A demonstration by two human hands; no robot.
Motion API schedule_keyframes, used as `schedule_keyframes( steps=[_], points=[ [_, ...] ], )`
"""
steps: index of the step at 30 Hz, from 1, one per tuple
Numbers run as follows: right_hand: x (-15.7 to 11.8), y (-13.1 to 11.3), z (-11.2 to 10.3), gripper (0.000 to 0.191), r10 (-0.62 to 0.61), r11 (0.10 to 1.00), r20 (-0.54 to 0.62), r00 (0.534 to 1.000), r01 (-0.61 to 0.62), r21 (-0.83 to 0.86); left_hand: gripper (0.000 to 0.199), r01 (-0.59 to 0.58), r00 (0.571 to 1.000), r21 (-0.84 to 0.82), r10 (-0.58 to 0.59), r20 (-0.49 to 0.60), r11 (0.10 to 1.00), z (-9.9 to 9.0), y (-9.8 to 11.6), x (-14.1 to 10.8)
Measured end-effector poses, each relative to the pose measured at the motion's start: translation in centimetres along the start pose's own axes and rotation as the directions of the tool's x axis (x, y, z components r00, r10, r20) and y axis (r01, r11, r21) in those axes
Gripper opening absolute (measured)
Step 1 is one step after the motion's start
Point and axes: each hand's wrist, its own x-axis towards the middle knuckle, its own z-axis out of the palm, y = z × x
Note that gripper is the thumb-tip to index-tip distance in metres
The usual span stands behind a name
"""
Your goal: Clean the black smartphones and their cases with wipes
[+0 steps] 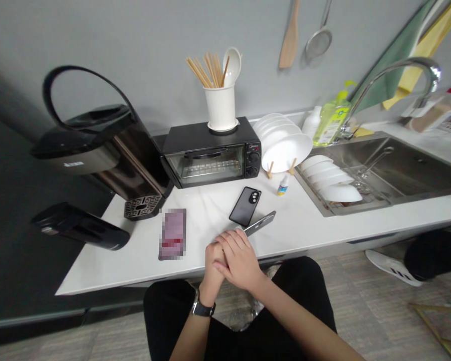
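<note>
My left hand (212, 263), with a dark watch on its wrist, is closed above the counter's front edge. My right hand (238, 258) wraps over it with curled fingers, hiding most of the left fingers. A thin grey phone (262, 223) sticks out tilted from under the right fingertips. Its near end is hidden in the hands, apparently in the left one. Just behind lies a black phone case (245, 206) with camera openings. To the left is a pixelated, purplish phone-shaped thing (173, 233). A small white bottle (283, 185) with a blue and yellow label stands farther right.
On the left stand a dark dispenser (116, 155) and a black flask (84, 226). A toaster oven (212, 153) carries a chopstick holder (221, 108). Racked plates (285, 150), a soap bottle (332, 118) and a sink (417, 173) with bowls are to the right. Another person's shoe (393, 267) shows below.
</note>
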Motion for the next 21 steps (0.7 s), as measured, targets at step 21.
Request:
schedule_keyframes(
  steps=[21],
  points=[
    [0.8,2.7,-3.3,0.047,0.076,0.993,0.032,0.997,-0.073,-0.089,0.024,0.01,1.0,0.024,-0.01,0.021,1.0,-0.6,1.1,0.1]
  ],
)
